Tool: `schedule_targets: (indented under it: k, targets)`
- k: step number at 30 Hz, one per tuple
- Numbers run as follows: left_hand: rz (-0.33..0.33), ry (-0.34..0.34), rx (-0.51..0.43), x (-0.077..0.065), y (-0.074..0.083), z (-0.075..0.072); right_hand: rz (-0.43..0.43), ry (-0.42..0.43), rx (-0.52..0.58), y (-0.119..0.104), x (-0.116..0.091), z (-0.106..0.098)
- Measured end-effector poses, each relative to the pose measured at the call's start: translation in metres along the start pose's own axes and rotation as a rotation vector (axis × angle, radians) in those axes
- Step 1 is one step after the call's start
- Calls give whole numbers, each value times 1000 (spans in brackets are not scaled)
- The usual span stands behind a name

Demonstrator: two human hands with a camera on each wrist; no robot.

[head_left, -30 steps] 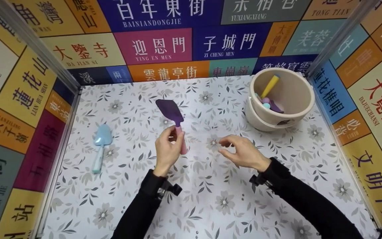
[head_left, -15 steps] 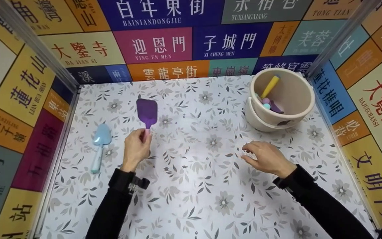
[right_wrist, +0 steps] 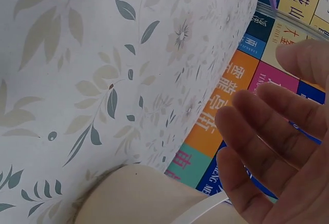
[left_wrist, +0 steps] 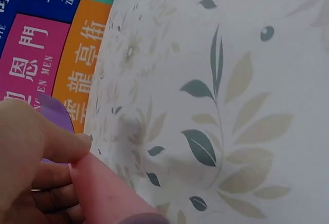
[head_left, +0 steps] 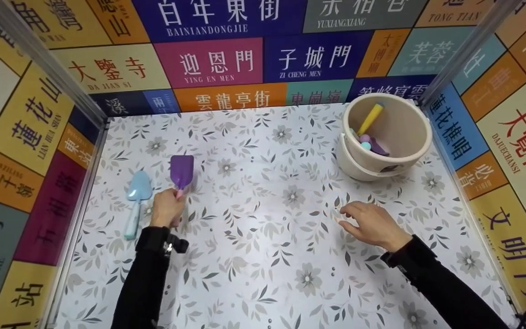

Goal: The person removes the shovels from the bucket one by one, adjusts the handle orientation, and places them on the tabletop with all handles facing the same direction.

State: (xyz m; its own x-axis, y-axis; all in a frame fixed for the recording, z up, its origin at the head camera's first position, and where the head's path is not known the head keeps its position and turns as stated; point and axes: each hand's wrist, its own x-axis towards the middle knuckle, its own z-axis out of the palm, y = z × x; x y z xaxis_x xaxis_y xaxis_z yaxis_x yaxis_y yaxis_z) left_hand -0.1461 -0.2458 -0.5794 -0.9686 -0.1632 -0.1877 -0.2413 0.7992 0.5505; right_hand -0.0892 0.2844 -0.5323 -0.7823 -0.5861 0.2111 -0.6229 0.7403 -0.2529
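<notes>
My left hand (head_left: 167,209) grips the pink handle of a toy shovel with a purple blade (head_left: 181,170). In the left wrist view, thumb and fingers close round the pink handle (left_wrist: 110,193). Just left of that hand lies a light blue toy trowel (head_left: 139,186), its scoop toward the back wall and apart from the purple shovel. My right hand (head_left: 375,225) holds nothing and hovers over the cloth, in front of the beige bucket (head_left: 356,164). Its fingers are relaxed and slightly bent in the right wrist view.
Inside the bucket are a yellow stick-shaped piece (head_left: 371,118) and some small purple and turquoise pieces (head_left: 365,141). A floral cloth (head_left: 254,256) covers the table. Printed panels (head_left: 217,59) wall in the back and both sides.
My left hand has carried the purple shovel left and toward me, beside the blue trowel, turning its blade upright. The right hand has drawn back to the right.
</notes>
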Motion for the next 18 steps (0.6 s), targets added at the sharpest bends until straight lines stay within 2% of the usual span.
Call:
schedule_targets:
  k: [8, 18]
  targets:
    - [-106, -62, 60, 7, -12, 6, 55, -61, -39, 3, -7, 4]
    - [-140, -107, 100, 10, -11, 7, 104, -71, -47, 3, -14, 8]
